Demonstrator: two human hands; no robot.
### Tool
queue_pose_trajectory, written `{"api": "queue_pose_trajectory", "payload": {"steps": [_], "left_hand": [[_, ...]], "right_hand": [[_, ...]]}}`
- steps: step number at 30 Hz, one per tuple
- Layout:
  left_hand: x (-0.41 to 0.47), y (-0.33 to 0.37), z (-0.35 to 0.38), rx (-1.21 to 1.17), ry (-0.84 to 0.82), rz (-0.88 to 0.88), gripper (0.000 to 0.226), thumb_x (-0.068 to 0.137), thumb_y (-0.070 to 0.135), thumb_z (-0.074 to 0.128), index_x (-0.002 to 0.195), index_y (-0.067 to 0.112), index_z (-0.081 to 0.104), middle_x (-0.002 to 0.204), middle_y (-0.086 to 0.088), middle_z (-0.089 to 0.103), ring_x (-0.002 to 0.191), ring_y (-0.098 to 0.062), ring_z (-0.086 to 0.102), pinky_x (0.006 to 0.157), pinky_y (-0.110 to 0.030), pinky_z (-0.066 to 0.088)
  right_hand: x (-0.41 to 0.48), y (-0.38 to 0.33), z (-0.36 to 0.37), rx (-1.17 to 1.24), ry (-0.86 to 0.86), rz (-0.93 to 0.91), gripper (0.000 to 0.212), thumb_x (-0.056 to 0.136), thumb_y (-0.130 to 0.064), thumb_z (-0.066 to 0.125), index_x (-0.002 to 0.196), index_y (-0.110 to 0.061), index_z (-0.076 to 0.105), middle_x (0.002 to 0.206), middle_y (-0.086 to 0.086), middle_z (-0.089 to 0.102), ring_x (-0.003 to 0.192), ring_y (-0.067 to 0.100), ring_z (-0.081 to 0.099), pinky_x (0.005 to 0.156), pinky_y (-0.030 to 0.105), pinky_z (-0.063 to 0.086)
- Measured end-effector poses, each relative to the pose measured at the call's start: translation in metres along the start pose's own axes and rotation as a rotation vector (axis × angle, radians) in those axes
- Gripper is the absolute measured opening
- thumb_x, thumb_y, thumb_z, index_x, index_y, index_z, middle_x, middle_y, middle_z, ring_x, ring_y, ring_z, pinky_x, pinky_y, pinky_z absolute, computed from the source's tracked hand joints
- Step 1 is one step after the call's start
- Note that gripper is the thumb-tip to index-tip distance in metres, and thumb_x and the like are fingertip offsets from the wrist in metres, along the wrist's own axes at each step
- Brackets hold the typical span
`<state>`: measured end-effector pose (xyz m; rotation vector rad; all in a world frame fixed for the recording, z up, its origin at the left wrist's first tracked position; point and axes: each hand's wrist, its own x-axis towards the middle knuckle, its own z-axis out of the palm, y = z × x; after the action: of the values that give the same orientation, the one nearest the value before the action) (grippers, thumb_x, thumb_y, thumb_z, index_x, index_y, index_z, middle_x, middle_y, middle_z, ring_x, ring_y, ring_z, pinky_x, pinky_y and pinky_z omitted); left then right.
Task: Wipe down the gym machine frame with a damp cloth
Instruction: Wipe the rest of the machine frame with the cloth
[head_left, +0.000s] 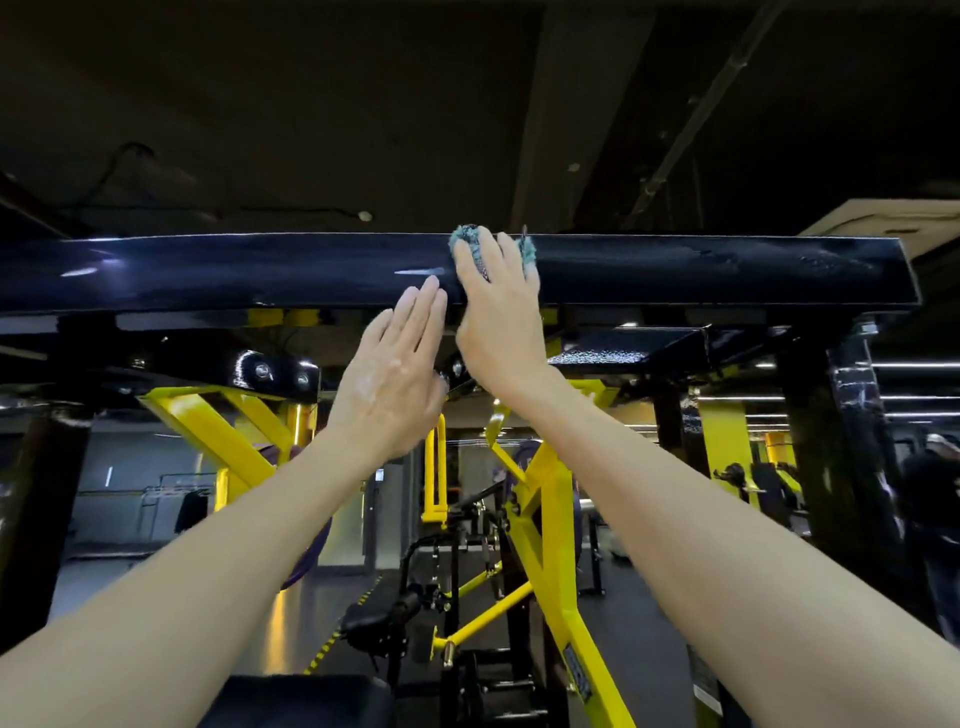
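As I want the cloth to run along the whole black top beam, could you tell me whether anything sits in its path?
Rightwards, nothing visible lies on the beam ahead of the cloth under the right hand. Leftwards, the left hand has its fingertips over the beam's lower edge, right beside it.

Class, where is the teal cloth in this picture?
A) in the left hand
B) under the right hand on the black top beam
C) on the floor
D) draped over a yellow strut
B: the teal cloth peeks out around the right hand, which presses it against the black top beam; the left hand holds nothing.
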<state>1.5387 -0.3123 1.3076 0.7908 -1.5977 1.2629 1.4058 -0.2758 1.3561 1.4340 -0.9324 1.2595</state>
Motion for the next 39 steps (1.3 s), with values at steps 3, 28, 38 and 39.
{"api": "queue_pose_trajectory", "payload": {"steps": [3,28,38,39], "left_hand": [[0.0,-0.003,0.003,-0.042,-0.002,0.017,0.072,0.09,0.021,0.043,0.154,-0.002,0.019,0.162,-0.021,0.017,0.151,-0.031,0.017,0.122,-0.044,0.019],[-0.012,-0.028,0.003,-0.018,0.03,-0.091,0.078,0.086,0.01,0.057,0.154,-0.004,0.019,0.161,-0.023,0.018,0.15,-0.035,0.017,0.121,-0.042,0.014],[-0.014,-0.033,-0.005,0.029,-0.026,-0.058,0.078,0.086,0.01,0.055,0.154,-0.004,0.018,0.162,-0.023,0.015,0.15,-0.035,0.017,0.121,-0.044,0.019],[-0.014,-0.032,-0.004,0.025,-0.027,-0.063,0.078,0.087,0.011,0.054,0.154,-0.004,0.018,0.162,-0.023,0.016,0.15,-0.035,0.017,0.121,-0.044,0.019]], "right_hand": [[0.001,0.006,-0.002,-0.015,-0.033,-0.037,0.059,0.092,0.0,0.049,0.149,-0.011,0.037,0.157,0.013,0.03,0.148,0.031,0.019,0.12,0.046,0.013],[0.0,-0.033,0.011,-0.007,-0.006,0.023,0.06,0.093,-0.005,0.049,0.151,-0.011,0.033,0.159,0.013,0.025,0.149,0.029,0.014,0.12,0.046,0.006],[-0.005,0.056,-0.034,-0.032,0.031,0.04,0.058,0.086,0.004,0.048,0.143,-0.009,0.044,0.148,0.013,0.04,0.138,0.03,0.032,0.115,0.046,0.026],[-0.008,0.069,-0.038,-0.052,0.051,0.06,0.058,0.086,0.004,0.048,0.143,-0.008,0.044,0.147,0.014,0.041,0.137,0.031,0.034,0.114,0.047,0.028]]}}
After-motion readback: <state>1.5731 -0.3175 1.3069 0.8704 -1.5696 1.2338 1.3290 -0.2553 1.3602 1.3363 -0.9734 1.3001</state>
